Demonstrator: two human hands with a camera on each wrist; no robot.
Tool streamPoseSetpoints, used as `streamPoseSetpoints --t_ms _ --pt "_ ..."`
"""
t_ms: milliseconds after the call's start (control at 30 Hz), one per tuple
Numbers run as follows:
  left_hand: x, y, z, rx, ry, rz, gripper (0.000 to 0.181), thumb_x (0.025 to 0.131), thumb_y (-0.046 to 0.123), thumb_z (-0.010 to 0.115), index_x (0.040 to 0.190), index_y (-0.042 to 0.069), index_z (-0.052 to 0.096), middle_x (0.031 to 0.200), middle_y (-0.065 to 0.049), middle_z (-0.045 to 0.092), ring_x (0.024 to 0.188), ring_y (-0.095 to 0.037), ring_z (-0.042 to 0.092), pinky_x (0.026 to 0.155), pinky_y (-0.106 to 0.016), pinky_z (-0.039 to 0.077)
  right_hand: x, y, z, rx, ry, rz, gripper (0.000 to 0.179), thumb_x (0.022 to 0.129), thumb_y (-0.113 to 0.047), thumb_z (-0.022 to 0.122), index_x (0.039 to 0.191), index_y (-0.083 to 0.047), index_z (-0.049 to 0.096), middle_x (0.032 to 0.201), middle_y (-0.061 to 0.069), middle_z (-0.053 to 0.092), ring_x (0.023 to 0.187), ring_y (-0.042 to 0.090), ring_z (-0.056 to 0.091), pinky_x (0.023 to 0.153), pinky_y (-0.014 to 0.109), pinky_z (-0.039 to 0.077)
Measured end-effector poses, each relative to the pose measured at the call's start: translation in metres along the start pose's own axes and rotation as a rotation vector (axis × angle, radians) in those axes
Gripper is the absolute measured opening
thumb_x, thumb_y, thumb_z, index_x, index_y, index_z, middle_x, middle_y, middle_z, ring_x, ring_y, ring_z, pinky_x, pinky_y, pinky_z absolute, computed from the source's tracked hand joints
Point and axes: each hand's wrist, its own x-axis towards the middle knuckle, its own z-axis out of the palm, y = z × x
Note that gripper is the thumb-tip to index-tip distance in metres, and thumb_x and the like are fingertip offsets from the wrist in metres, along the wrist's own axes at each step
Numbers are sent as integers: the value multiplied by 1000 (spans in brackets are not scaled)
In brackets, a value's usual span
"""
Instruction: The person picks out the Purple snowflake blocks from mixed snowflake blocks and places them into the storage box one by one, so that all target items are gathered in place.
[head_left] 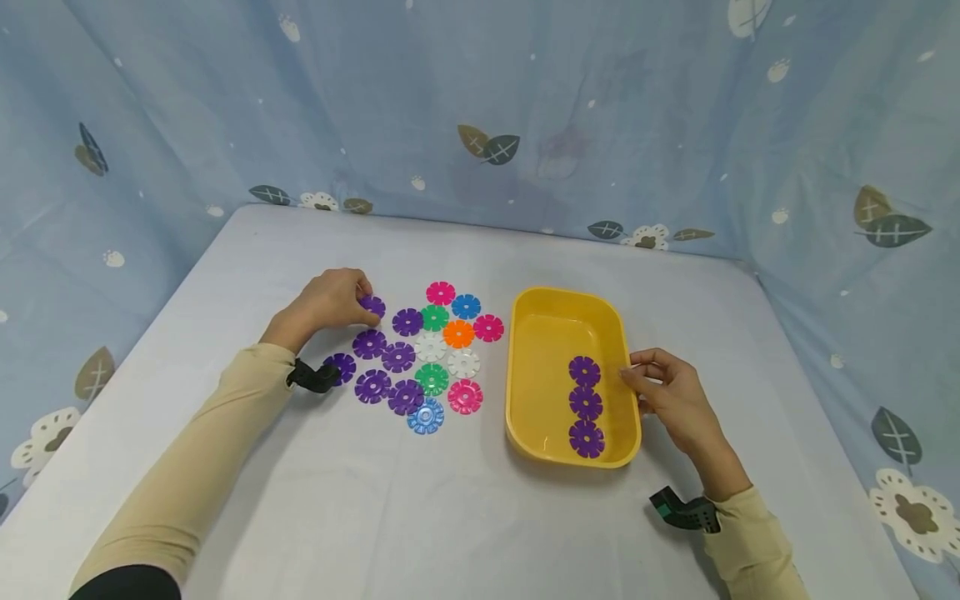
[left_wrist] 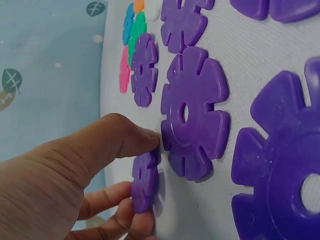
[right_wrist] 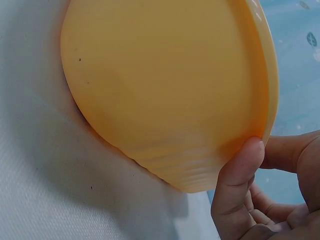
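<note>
Probably the left hand [head_left: 324,302], pinching a purple disc [left_wrist: 146,186], needed lightness; the right hand [head_left: 673,398], gripping the tray [head_left: 540,379], steadiness.

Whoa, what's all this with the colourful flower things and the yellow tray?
A person is handling notched, flower-like discs. Their left grip pinches a purple disc, while their right grip holds the rim of the yellow tray. Three purple discs lie in a row inside it. The loose discs lie spread on the white table between the left grip and the tray: purple, pink, green, blue, orange and whitish ones.
</note>
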Motion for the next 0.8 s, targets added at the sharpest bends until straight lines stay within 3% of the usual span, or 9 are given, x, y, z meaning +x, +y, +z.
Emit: streamPoseSetpoints --t_ms 467,800 --pt "-4 4 -2 161 45 55 55 78 36 83 117 1 70 113 -17 69 101 -35 63 84 -53 50 2 2 -1 -19 1 -17 37 97 -15 67 121 8 52 91 9 63 69 15 63 57 33 58" --pt "-8 10 -6 150 119 94 52 77 36 83 116 4 72 108 -15 70 89 -28 64 76 -48 53 3 3 0 -13 8 -10 35 97 -14 66 121 7 52 91 9 63 67 16 63 56 33 57"
